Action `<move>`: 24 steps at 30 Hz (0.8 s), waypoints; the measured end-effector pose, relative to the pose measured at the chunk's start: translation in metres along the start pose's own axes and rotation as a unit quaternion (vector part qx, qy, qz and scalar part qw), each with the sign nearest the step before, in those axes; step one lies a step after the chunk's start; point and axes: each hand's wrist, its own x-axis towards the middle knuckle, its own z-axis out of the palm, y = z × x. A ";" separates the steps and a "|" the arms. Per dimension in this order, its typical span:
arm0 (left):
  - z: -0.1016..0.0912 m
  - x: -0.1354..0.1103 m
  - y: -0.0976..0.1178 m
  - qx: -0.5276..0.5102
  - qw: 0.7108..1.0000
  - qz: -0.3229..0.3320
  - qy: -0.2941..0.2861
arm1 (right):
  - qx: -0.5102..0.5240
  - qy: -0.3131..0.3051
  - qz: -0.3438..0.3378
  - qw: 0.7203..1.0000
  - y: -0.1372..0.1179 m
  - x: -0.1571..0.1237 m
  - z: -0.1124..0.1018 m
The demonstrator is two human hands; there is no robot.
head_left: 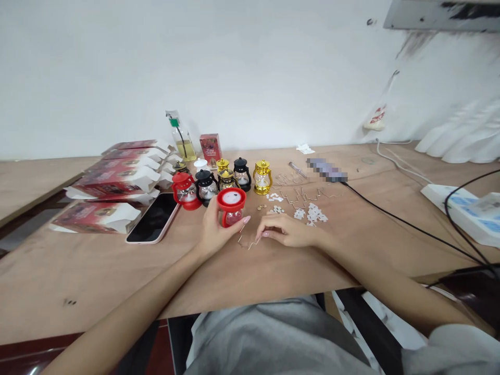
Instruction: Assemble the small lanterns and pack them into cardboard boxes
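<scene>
My left hand [213,229] grips a small red lantern [232,205]. Its round base faces up, with a white disc in the red rim. My right hand [285,230], fingers pinched together, holds one end of a thin bent wire [250,246] just above the table, right of the lantern. Behind the held lantern stand other small lanterns: a red one [186,192], a black one [206,187], a gold one [262,178] and several more. Beyond my right hand lie bent wires [299,199], white plastic pieces [315,213] and small round parts [278,209].
Red-and-white cartons [117,174] are piled at the left beside a phone [154,219]. A pump bottle [183,143] and a red box [211,147] stand near the wall. A blurred-out object [327,170] trails a black cable [410,225] rightward, near a power strip [461,211].
</scene>
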 end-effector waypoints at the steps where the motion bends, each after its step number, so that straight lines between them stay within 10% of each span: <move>1: -0.001 0.001 0.000 -0.018 1.000 -0.011 0.005 | -0.038 0.009 -0.019 0.999 -0.001 0.000 0.001; 11: 0.001 0.004 0.000 -0.240 0.957 -0.162 0.009 | -0.262 0.041 -0.074 0.961 -0.020 0.010 0.045; 24: 0.005 0.008 -0.004 -0.303 0.931 -0.190 0.072 | -0.135 0.025 -0.050 0.989 -0.019 0.002 0.032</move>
